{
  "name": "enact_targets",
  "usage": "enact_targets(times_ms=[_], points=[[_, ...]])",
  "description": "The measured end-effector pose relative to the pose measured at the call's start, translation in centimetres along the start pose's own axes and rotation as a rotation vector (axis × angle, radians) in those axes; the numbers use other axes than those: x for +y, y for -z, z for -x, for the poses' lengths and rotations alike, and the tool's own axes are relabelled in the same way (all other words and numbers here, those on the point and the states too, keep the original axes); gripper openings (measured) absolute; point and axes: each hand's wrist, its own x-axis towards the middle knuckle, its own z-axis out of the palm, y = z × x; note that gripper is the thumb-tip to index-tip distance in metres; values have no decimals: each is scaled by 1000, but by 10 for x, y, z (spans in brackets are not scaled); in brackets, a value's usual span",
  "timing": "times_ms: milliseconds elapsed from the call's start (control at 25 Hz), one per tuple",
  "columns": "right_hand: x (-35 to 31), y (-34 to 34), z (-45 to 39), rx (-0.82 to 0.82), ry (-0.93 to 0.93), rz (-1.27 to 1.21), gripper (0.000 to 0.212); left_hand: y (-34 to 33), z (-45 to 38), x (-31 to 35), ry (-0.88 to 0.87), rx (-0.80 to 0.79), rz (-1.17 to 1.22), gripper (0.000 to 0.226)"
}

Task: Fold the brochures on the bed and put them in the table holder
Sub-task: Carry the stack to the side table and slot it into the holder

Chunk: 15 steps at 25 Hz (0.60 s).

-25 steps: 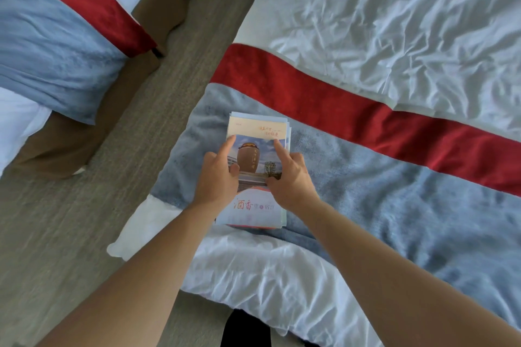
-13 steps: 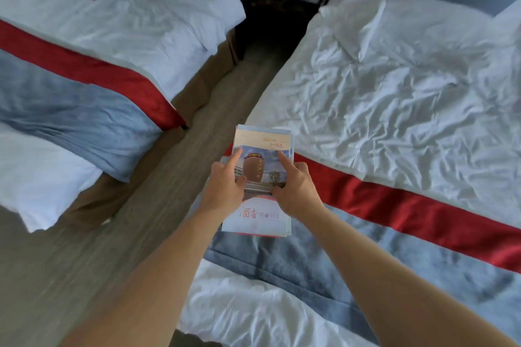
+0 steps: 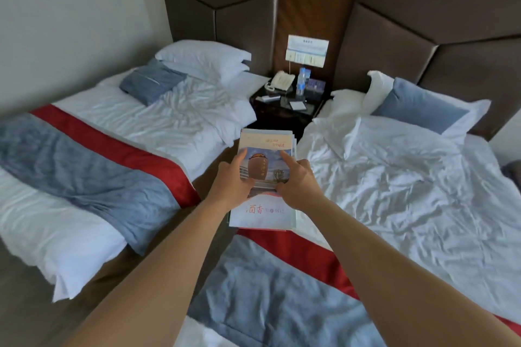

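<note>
A stack of folded brochures (image 3: pixel 265 212), its top cover showing a brown jar and red characters, is held up in the air between the two beds. My left hand (image 3: pixel 232 181) grips its left edge, thumb on the cover. My right hand (image 3: pixel 296 180) grips the right edge the same way. Far ahead stands the dark bedside table (image 3: pixel 284 110); a small clear holder (image 3: pixel 315 85) sits at its back right, too small to make out well.
The left bed (image 3: pixel 158 118) and the right bed (image 3: pixel 394 183) flank a narrow floor aisle. On the table are a white phone (image 3: pixel 282 81), a water bottle (image 3: pixel 302 80) and small cards. Padded headboards line the wall.
Both hands lifted the brochure stack off the right bed's blue runner and carried it up and forward. My view rose from the bed to the bedside table and headboards.
</note>
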Motion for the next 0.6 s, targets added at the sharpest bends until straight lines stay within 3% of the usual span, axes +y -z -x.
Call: enact_targets(times_ms=[320,600], points=[[-21,39,2,134,-58,42,82,19,-26,42,-151,-55,13,78],[27,119,44,309,-247,61,81,-39,-28,136,-317,-186,14,72]])
